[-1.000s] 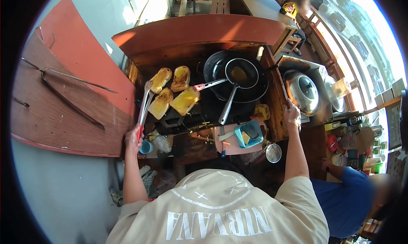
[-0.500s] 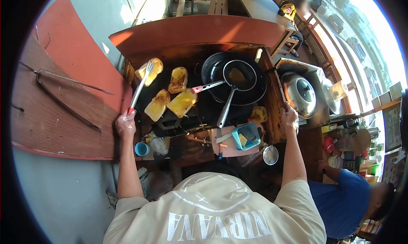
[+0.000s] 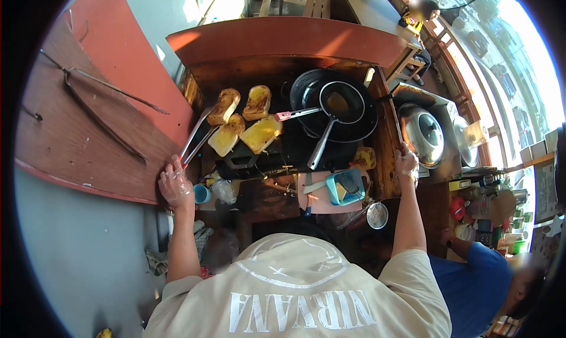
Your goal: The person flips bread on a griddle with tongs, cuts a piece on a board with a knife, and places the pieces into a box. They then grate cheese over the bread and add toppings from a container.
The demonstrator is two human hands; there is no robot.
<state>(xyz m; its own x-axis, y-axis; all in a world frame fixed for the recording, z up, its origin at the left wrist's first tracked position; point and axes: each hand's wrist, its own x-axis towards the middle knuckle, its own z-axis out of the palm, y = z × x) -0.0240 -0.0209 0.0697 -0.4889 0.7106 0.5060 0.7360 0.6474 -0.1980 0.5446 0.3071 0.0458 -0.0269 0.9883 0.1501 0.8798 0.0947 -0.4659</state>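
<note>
My left hand (image 3: 175, 183), in a clear plastic glove, is closed on a pair of metal tongs (image 3: 196, 136) with red grips. The tongs' arms are spread, their tips at the left edge of a browned slice of toast (image 3: 224, 106). Close by on the dark griddle lie a second slice of toast (image 3: 257, 102), a third slice of toast (image 3: 226, 136) and a yellow-topped slice of toast (image 3: 261, 133). My right hand (image 3: 406, 163), gloved too, is closed at the stall's right wooden side, around something thin that I cannot make out.
A black wok (image 3: 300, 90) holds a smaller pan (image 3: 348, 121); red-tipped tongs (image 3: 287, 115) rest at its rim. Nearer me are a blue container (image 3: 346, 186) on a pink board and a blue cup (image 3: 201, 193). A lidded pot (image 3: 425, 136) and a person in blue (image 3: 471, 279) are at right.
The tongs' arms have spread apart, and my left hand has turned and lowered slightly. The far-left toast slice now lies closer to the other slices and is turned. My right hand stays put.
</note>
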